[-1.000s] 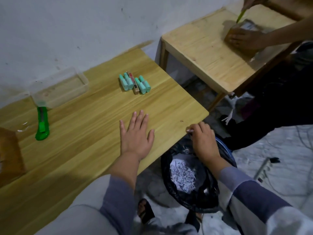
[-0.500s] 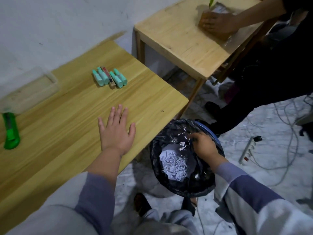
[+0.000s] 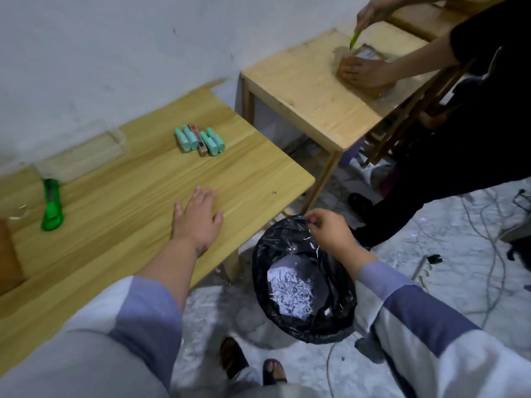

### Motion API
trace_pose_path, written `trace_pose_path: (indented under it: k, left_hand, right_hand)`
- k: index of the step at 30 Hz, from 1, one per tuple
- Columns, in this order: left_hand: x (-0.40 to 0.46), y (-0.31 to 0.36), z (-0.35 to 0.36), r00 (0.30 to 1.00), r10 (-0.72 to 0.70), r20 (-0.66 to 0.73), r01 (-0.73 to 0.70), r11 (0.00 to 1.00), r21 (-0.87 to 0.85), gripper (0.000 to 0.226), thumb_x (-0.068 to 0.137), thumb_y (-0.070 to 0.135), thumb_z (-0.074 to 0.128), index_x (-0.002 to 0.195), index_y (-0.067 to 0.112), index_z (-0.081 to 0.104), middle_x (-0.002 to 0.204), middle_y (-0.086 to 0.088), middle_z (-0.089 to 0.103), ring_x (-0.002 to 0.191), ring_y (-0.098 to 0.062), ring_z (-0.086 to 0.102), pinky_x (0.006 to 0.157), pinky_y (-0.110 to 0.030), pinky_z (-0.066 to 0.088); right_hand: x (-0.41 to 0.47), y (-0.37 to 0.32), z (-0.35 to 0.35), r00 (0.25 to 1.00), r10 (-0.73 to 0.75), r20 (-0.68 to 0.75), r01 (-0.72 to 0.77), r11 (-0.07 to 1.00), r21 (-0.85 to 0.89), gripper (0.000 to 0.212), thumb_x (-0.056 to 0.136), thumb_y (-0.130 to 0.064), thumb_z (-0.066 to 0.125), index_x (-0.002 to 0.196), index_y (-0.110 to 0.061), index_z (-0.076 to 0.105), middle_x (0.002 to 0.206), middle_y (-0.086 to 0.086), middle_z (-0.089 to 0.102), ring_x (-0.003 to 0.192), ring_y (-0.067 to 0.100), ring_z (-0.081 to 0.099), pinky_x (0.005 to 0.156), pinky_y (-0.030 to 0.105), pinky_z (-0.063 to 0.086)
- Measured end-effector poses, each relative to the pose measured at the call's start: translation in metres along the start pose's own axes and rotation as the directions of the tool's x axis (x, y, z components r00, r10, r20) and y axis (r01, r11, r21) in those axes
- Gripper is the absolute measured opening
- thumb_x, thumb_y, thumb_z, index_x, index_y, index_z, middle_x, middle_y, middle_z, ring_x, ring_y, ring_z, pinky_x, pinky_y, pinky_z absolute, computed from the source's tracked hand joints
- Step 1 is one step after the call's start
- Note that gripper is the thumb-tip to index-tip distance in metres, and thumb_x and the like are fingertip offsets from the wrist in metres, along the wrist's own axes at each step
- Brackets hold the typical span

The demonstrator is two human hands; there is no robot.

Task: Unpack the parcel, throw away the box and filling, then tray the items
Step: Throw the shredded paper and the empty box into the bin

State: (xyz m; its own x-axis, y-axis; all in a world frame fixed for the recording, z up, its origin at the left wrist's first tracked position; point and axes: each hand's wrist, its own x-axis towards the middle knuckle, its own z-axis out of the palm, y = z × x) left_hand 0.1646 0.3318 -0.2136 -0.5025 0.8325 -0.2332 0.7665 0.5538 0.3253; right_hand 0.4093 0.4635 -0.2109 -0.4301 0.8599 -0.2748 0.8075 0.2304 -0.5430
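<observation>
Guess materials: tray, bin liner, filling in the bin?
Tray: clear plastic, probably; the tabletop grain shows through its walls, though it is blurred.
Bin liner: thin black plastic film; glossy, crinkled, with bright highlights on the folds.
Filling: shredded paper by the look; a pile of fine pale matte strips.

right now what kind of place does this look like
Probably a makeshift parcel-unpacking room: plain wooden tables against a bare wall, a bin holding shredded paper, and loose cables across a littered floor.
</observation>
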Motion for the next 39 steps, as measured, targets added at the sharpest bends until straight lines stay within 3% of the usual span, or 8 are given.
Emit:
trace_pose_path:
  k: [6,11,16,19,24,29,36,39]
  left_hand:
    - [-0.059,-0.013,-0.035,0.992,-0.103,-0.075,0.092,0.987,-0.132,0.047,0.095,0.026,0.048,0.141,0.025,0.039,0.155,0.003,0.029,0.147,-0.016,0.013,0.116,-0.051,0.013]
    - [-0.118,-0.047,-0.068,0.941,-0.283,-0.184,0.246,0.948,-0.200,0.045,0.095,0.026,0.048,0.139,0.023,0.042,0.153,0.002,0.031,0.147,-0.017,0.014,0.116,-0.053,0.016]
    - [-0.185,-0.098,-0.096,0.857,-0.449,-0.255,0.387,0.885,-0.258,0.044,0.095,0.026,0.049,0.138,0.025,0.042,0.151,0.002,0.033,0.145,-0.018,0.019,0.117,-0.052,0.014]
    - [-0.216,-0.135,-0.109,0.790,-0.534,-0.300,0.450,0.838,-0.307,0.044,0.094,0.025,0.052,0.137,0.026,0.043,0.152,0.003,0.033,0.144,-0.018,0.022,0.117,-0.052,0.011]
    - [-0.244,-0.202,-0.121,0.713,-0.609,-0.347,0.495,0.788,-0.367,0.042,0.092,0.026,0.054,0.134,0.029,0.048,0.146,0.002,0.040,0.138,-0.022,0.032,0.114,-0.055,0.021]
    - [-0.248,-0.275,-0.130,0.720,-0.601,-0.347,0.511,0.798,-0.320,0.051,0.089,0.035,0.058,0.138,0.025,0.044,0.151,0.000,0.034,0.143,-0.021,0.023,0.112,-0.050,0.028]
    - [-0.231,-0.351,-0.138,0.693,-0.641,-0.331,0.547,0.766,-0.339,0.088,0.082,0.063,0.056,0.151,0.023,0.017,0.160,0.001,0.009,0.146,-0.023,0.014,0.116,-0.050,0.019]
    - [-0.224,-0.372,-0.134,0.690,-0.651,-0.315,0.533,0.752,-0.388,0.097,0.080,0.065,0.055,0.152,0.018,0.011,0.161,0.000,0.006,0.147,-0.022,0.011,0.116,-0.051,0.020]
  right_hand:
    - [-0.014,-0.072,-0.009,0.970,-0.228,0.087,0.230,0.973,-0.015,0.027,0.089,-0.011,0.046,0.107,-0.017,0.066,0.101,0.008,0.067,0.091,0.027,0.064,0.075,0.034,0.051]
    - [-0.033,-0.141,0.013,0.885,-0.428,0.181,0.438,0.899,-0.020,0.026,0.092,-0.015,0.045,0.107,-0.020,0.066,0.101,0.009,0.069,0.087,0.028,0.065,0.075,0.040,0.055]
    - [-0.063,-0.214,0.047,0.770,-0.575,0.276,0.604,0.797,-0.026,0.028,0.091,-0.014,0.046,0.109,-0.019,0.067,0.101,0.011,0.071,0.092,0.027,0.065,0.072,0.026,0.044]
    - [-0.081,-0.258,0.072,0.699,-0.637,0.325,0.676,0.737,-0.008,0.029,0.088,-0.010,0.050,0.110,-0.016,0.069,0.104,0.010,0.071,0.098,0.027,0.064,0.078,0.027,0.046]
    - [-0.097,-0.323,0.116,0.617,-0.692,0.376,0.748,0.663,-0.008,0.030,0.087,-0.009,0.053,0.112,-0.010,0.068,0.110,0.012,0.071,0.105,0.028,0.063,0.088,0.028,0.045]
    - [-0.096,-0.381,0.160,0.630,-0.678,0.379,0.751,0.656,-0.075,0.030,0.088,-0.011,0.054,0.115,-0.010,0.067,0.118,0.012,0.068,0.111,0.030,0.061,0.092,0.031,0.045]
    - [-0.069,-0.437,0.225,0.717,-0.568,0.404,0.663,0.735,-0.144,0.040,0.088,-0.006,0.055,0.128,-0.009,0.058,0.128,0.013,0.062,0.118,0.029,0.057,0.099,0.032,0.044]
    - [-0.056,-0.452,0.249,0.742,-0.543,0.393,0.637,0.754,-0.162,0.039,0.088,-0.004,0.053,0.127,-0.007,0.058,0.129,0.014,0.061,0.118,0.030,0.058,0.098,0.032,0.044]
